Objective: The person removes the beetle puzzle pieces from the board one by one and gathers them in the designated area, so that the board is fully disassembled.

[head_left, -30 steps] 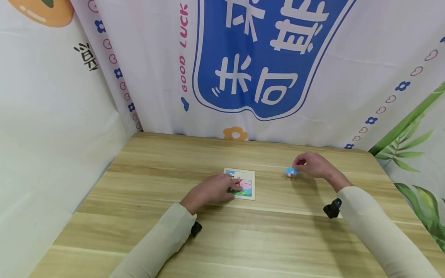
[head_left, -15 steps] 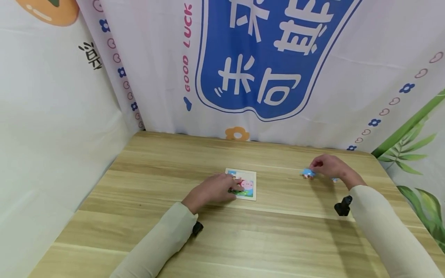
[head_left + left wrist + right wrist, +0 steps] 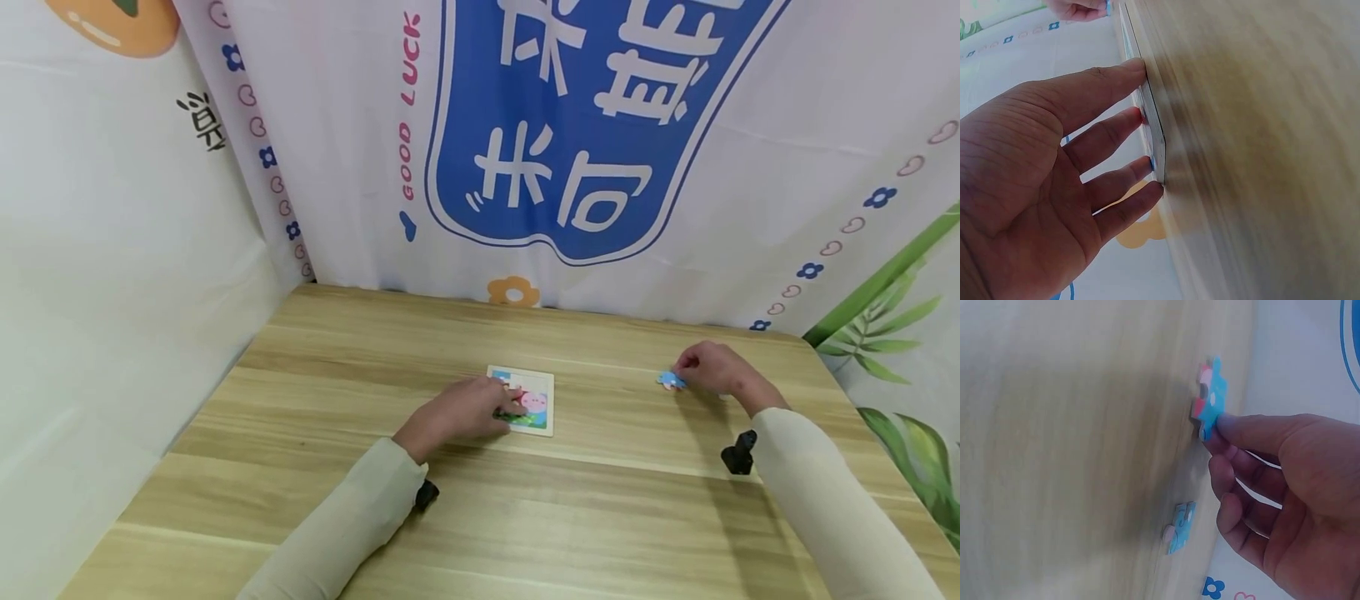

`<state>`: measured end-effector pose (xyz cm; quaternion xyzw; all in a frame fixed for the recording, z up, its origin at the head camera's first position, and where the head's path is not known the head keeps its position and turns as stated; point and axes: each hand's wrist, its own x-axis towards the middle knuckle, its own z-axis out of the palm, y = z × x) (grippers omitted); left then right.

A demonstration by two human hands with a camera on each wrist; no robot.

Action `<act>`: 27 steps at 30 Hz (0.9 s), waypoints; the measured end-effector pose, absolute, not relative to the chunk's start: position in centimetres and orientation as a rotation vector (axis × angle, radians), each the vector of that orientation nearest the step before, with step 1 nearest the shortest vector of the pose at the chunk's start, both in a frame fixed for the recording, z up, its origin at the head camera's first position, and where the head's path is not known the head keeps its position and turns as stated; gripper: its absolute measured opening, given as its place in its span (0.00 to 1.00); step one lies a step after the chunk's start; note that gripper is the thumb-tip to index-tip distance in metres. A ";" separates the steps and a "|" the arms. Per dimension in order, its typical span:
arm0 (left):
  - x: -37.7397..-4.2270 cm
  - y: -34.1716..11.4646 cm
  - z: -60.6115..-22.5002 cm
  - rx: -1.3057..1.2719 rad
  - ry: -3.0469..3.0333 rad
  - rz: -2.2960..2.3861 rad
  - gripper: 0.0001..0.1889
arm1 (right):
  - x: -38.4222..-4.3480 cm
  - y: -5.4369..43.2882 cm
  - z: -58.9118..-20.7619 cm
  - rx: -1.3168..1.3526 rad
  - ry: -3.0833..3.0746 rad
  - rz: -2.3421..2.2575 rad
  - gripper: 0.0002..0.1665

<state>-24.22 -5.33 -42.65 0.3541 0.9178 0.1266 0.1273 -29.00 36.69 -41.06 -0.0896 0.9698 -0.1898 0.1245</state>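
Observation:
My left hand (image 3: 463,408) rests with its fingertips on a small square jigsaw board (image 3: 542,432), a pale-framed picture with a pink character on it. In the left wrist view its fingers (image 3: 1107,139) are spread and fairly straight against the board's face. Part of the picture is hidden under the hand. Over on the right, my right hand (image 3: 712,367) pinches a blue jigsaw piece (image 3: 1215,403) with pink parts between thumb and fingers, close over the table. A second blue jigsaw piece (image 3: 1182,528) lies near that hand's curled fingers, mostly hidden behind the hand in the head view.
The wood-grain table (image 3: 480,517) stretches in front of me. White printed cloth (image 3: 337,150) hangs at its back edge, with more cloth along both sides. A small black camera (image 3: 739,454) sits on the right wrist, and another (image 3: 426,495) on the left.
My right hand has moved to the right with the blue jigsaw piece, beside the second piece. My left hand stays on the board. The head view has shifted slightly.

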 end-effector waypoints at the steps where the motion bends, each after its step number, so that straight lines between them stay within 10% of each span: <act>1: -24.2 -5.3 -42.7 1.031 2.672 0.367 0.20 | -28.9 36.8 -41.1 -0.263 2.832 -0.547 0.08; 27: -23.5 -5.2 -42.4 1.051 2.722 0.267 0.21 | -28.9 36.9 -41.8 -0.232 2.863 -0.517 0.08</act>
